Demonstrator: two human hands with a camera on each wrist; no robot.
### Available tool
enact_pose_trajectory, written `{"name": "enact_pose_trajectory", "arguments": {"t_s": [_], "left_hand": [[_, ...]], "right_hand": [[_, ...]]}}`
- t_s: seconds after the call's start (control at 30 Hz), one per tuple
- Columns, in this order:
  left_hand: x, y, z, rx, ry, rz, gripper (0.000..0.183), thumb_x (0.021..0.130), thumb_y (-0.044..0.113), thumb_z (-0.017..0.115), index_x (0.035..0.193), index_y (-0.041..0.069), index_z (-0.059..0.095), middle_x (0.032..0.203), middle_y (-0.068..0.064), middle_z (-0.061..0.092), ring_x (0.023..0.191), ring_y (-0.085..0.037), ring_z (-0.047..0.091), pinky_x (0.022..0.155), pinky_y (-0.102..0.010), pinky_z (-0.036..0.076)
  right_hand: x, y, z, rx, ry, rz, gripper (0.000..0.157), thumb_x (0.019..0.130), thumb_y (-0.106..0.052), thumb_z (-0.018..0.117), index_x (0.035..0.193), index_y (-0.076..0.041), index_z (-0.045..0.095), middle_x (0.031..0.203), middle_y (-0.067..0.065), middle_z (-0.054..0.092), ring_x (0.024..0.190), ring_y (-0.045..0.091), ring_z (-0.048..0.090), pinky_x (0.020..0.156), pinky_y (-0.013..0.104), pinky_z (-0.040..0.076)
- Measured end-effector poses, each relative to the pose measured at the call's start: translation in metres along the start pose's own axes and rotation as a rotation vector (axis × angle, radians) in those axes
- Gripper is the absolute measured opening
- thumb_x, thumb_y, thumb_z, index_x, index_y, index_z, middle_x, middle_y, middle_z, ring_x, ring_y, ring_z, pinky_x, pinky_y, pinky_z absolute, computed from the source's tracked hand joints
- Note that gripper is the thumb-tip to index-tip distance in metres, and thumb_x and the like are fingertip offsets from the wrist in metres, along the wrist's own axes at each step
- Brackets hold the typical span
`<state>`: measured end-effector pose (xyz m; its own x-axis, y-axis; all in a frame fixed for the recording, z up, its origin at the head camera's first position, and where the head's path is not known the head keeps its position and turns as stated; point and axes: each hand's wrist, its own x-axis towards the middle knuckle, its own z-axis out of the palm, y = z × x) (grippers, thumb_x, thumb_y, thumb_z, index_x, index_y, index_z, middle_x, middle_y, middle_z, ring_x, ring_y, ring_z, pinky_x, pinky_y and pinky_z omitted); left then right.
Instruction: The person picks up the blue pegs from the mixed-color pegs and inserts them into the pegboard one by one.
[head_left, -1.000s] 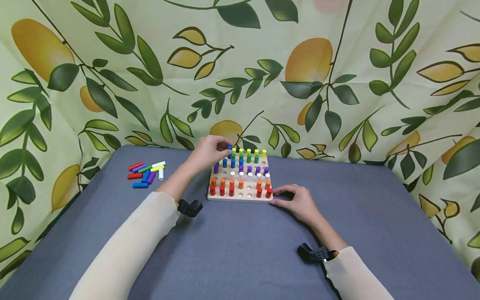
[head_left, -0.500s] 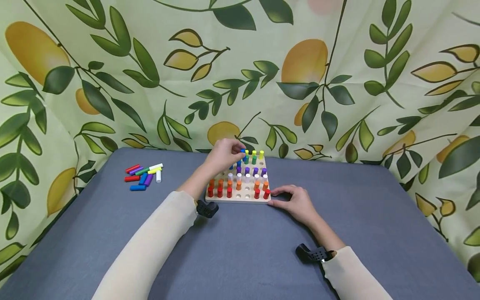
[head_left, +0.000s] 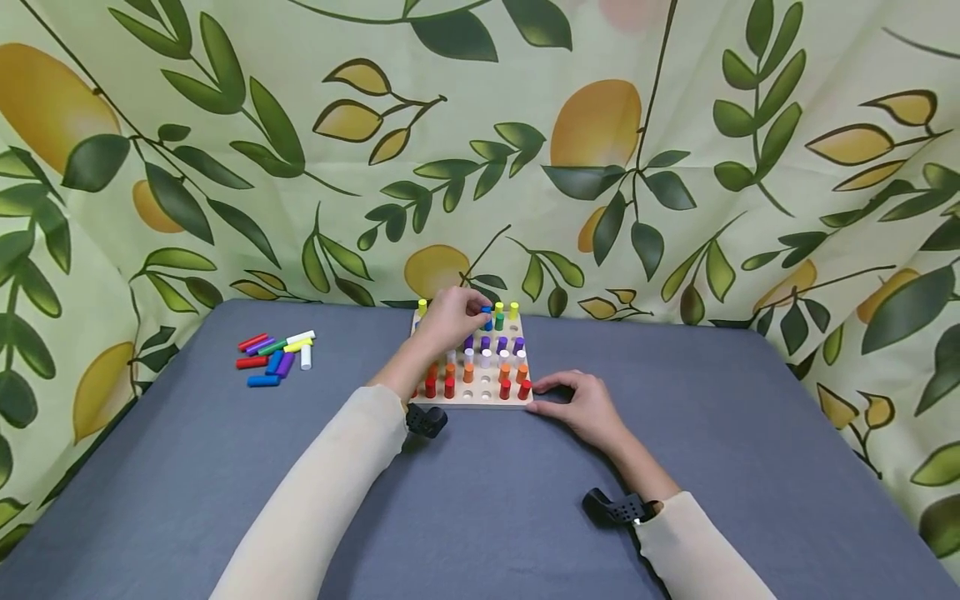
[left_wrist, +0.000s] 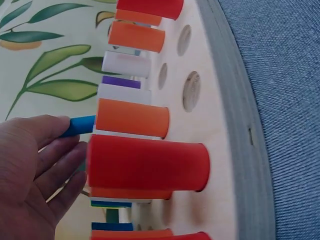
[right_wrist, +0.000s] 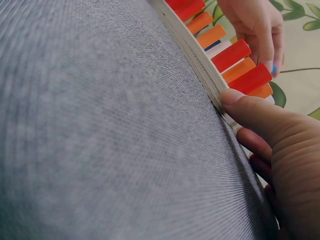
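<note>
A wooden pegboard (head_left: 477,400) bears rows of coloured pegs, red at the front, then orange, white and purple, with yellow at the back. My left hand (head_left: 448,321) is over its rear part and hides some pegs and holes. Between thumb and fingers that hand pinches a blue peg (left_wrist: 80,126), seen in the left wrist view beyond the red and orange pegs. At the board's front right corner, my right hand (head_left: 588,408) grips the edge, its thumb (right_wrist: 235,97) on the front side in the right wrist view. Bare holes show in the red and orange rows.
A loose pile of pegs, including a red peg (head_left: 252,362), a blue peg (head_left: 263,381) and a white peg (head_left: 305,357), lies on the grey cloth-covered table (head_left: 480,500) to the left. A leaf-patterned curtain (head_left: 480,125) hangs behind the table.
My left hand has moved right across the back of the board with the blue peg. The right hand stays at the corner. The whole head view has shifted slightly.
</note>
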<state>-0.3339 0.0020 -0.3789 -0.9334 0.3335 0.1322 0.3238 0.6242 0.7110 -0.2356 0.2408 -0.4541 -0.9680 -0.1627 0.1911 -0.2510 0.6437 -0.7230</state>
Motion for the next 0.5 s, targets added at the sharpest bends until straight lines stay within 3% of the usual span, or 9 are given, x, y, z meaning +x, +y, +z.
{"name": "enact_pose_trajectory", "arguments": {"t_s": [0.5], "left_hand": [[0.0029,-0.0075,0.0090,0.086,-0.042,-0.019,0.024,0.097,0.018,0.069,0.118,0.008,0.073,0.104,-0.006,0.075,0.096,-0.019,0.067,0.092,-0.036,0.056]], "right_hand": [[0.0006,-0.0005,0.0016,0.019,0.005,0.006,0.027,0.076,-0.024,0.089,0.101,-0.017,0.079,0.099,-0.001,0.077,0.104,0.020,0.065,0.095,0.041,0.048]]}}
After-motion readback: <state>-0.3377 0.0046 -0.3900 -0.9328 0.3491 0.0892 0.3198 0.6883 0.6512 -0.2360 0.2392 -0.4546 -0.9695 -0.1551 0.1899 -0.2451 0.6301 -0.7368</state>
